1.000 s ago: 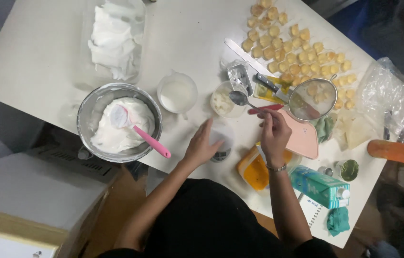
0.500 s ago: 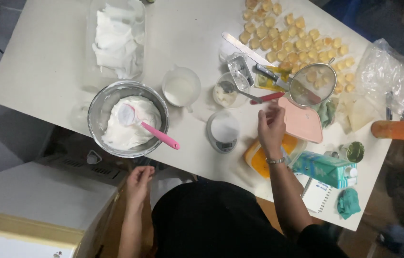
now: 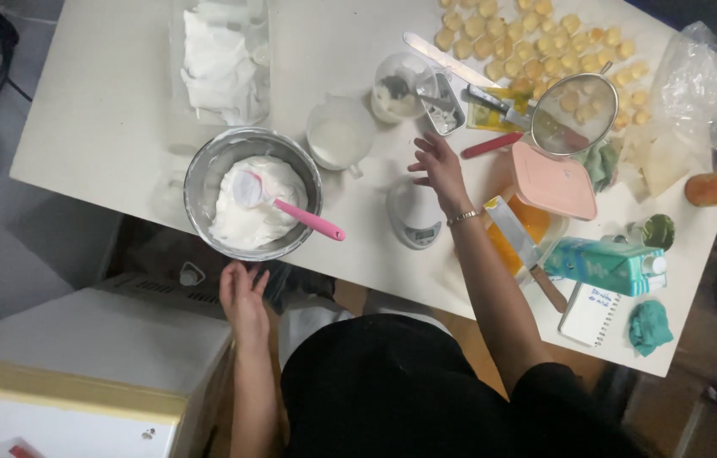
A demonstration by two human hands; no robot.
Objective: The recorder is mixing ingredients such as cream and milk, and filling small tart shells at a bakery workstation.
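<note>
Both hands empty, fingers spread. Head view: right hand [image 3: 436,168] hovers open above the table [image 3: 112,110], just beside a small white kitchen scale [image 3: 414,215]; left hand [image 3: 242,291] hangs open below the table edge, near the steel mixing bowl [image 3: 206,170].

Surroundings: bowl holds white cream and a pink-handled spatula [image 3: 303,216]. Behind the scale, a measuring jug of white liquid [image 3: 339,136] and a clear cup with a spoon [image 3: 397,89]. To the right, a red-handled tool [image 3: 492,145], a wire sieve [image 3: 579,112], a pink lid [image 3: 554,180] on an orange container, and a teal carton [image 3: 604,263] lying flat. Rows of pale dough pieces [image 3: 537,38] fill the far edge (count not legible).

Scale: round white platform, bare, small display at the near edge.

Change: half a second ago a small cup sat on the scale and the right hand was raised over the red-handled tool; the platform is now bare. Left hand already lowered then.
</note>
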